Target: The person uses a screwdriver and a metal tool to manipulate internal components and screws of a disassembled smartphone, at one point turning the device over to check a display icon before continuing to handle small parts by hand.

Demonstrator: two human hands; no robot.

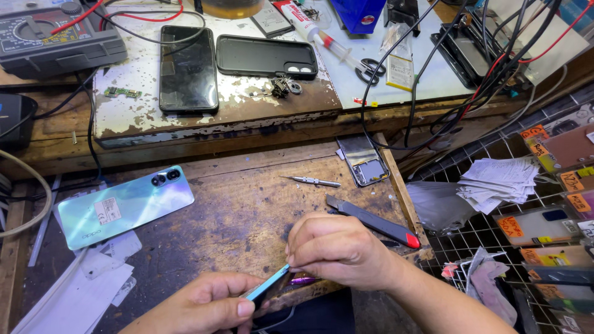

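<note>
Both hands are closed on their work at the near edge of the wooden bench point(247, 204): a phone frame point(267, 288) with a light blue rim is gripped edge-on by the left hand point(207, 303), while a thin purple-handled tool point(303, 280) is pinched in the fingers of the right hand point(340, 250) and held against the frame's upper edge. The tool's tip is hidden behind the fingers, so its exact contact cannot be told. A slip seems the main risk: with the frame held in the air and not rested flat, a hard push could drive the tip off the rim into the left thumb or into parts inside the frame. A utility knife point(371, 222) lies just beside the right wrist and could be knocked off the bench. A small screwdriver point(312, 181) and a pale blue back cover point(124, 207) lie further off, well apart from the hands.
</note>
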